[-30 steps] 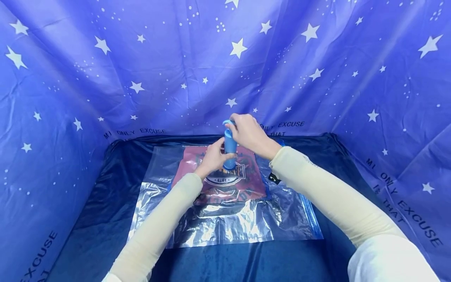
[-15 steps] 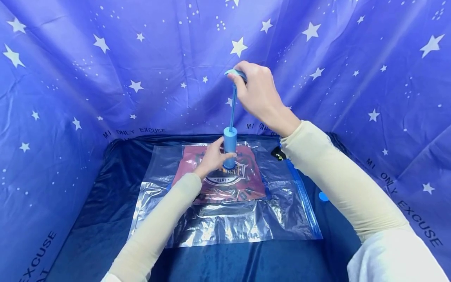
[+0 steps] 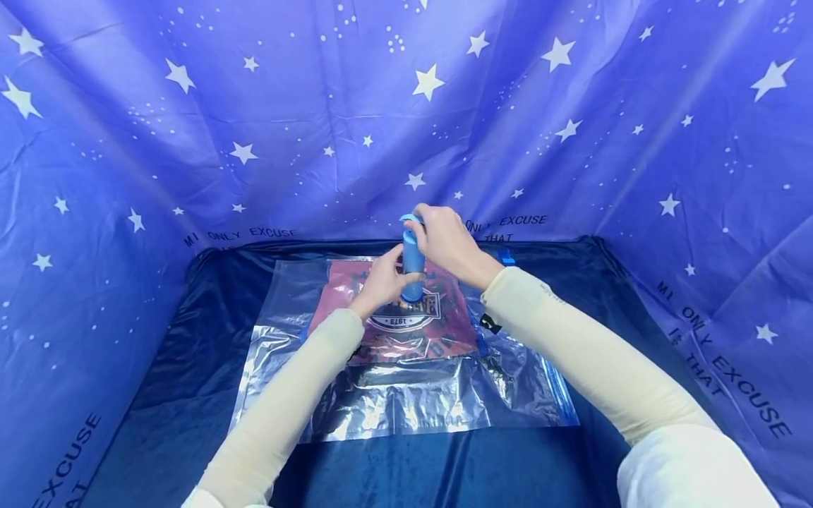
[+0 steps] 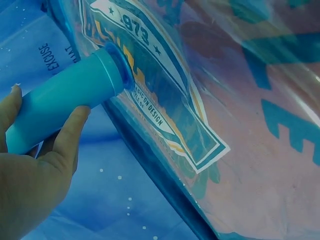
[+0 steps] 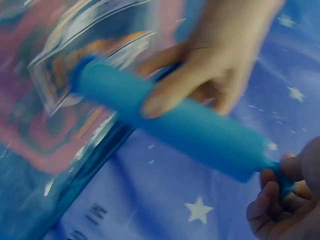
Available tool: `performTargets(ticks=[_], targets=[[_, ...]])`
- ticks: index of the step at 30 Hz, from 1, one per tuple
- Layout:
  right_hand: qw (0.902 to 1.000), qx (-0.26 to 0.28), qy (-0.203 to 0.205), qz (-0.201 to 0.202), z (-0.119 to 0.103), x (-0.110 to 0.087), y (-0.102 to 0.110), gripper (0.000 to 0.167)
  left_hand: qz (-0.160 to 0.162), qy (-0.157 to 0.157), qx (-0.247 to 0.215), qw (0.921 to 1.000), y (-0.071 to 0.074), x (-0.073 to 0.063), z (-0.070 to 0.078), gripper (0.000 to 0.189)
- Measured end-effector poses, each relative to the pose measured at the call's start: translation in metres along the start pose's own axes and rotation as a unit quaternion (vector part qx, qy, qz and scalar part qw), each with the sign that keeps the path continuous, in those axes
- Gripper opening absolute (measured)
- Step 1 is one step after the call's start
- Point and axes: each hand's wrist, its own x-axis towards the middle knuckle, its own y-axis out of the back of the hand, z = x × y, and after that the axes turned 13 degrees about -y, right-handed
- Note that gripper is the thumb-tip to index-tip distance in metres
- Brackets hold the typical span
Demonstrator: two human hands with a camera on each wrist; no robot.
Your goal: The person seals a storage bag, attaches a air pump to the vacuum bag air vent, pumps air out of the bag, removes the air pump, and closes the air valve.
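Note:
A blue hand pump [image 3: 413, 262] stands upright on a clear plastic vacuum storage bag [image 3: 406, 409]. Inside the bag lies a folded pink garment [image 3: 394, 346] with a printed badge. My left hand [image 3: 383, 282] is wrapped round the lower barrel; in the left wrist view its fingers [image 4: 75, 132] lie along the pump. On top, my right hand [image 3: 447, 236] grips the handle, which sits close above the barrel. The right wrist view shows the right fingers [image 5: 267, 202] curled round that handle [image 5: 284, 182], with only a short length between it and the barrel. The pump's foot presses on the bag over the badge.
A blue zip strip [image 3: 559, 388] runs along the bag's right edge. A small black item [image 3: 490, 324] lies beside the right sleeve, and a small blue piece [image 3: 507, 258] behind the wrist. Dark blue cloth [image 3: 381, 473] covers the surface; a starry curtain [image 3: 356, 106] encloses it.
The right hand pulled the pump handle high up half a second ago, baring the thin rod, and has pushed it back down. The left hand has stayed on the barrel.

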Motion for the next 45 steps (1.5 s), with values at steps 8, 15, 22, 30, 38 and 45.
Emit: performTargets(ticks=[8,15,22,30,38,45], targets=[[0.9984,0.041,0.020,0.035,-0.035,0.017,0.058,0.027,0.012,0.007,0.003,0.9999,-0.001,-0.001,-0.003,0.052],[0.9862,0.058,0.072,0.138,-0.058,0.021,0.100,0.027,0.013,0.007,-0.004,0.9999,-0.002,0.000,-0.003,0.052],[0.9893,0.057,0.059,0.121,-0.039,0.015,0.078,0.027,-0.001,-0.008,0.006,1.0000,0.001,0.003,0.002,0.052],[0.9995,-0.009,-0.003,-0.032,0.001,0.002,0.009,0.021,-0.003,-0.003,0.017,0.9998,-0.002,0.000,0.000,0.053],[0.9995,0.018,0.025,-0.002,-0.014,0.010,0.034,0.022,0.003,-0.006,0.009,0.9999,-0.004,-0.003,-0.003,0.054],[0.9933,0.046,0.065,0.084,-0.040,0.020,0.084,0.026,-0.002,-0.004,0.018,0.9998,-0.004,-0.002,-0.003,0.054]])
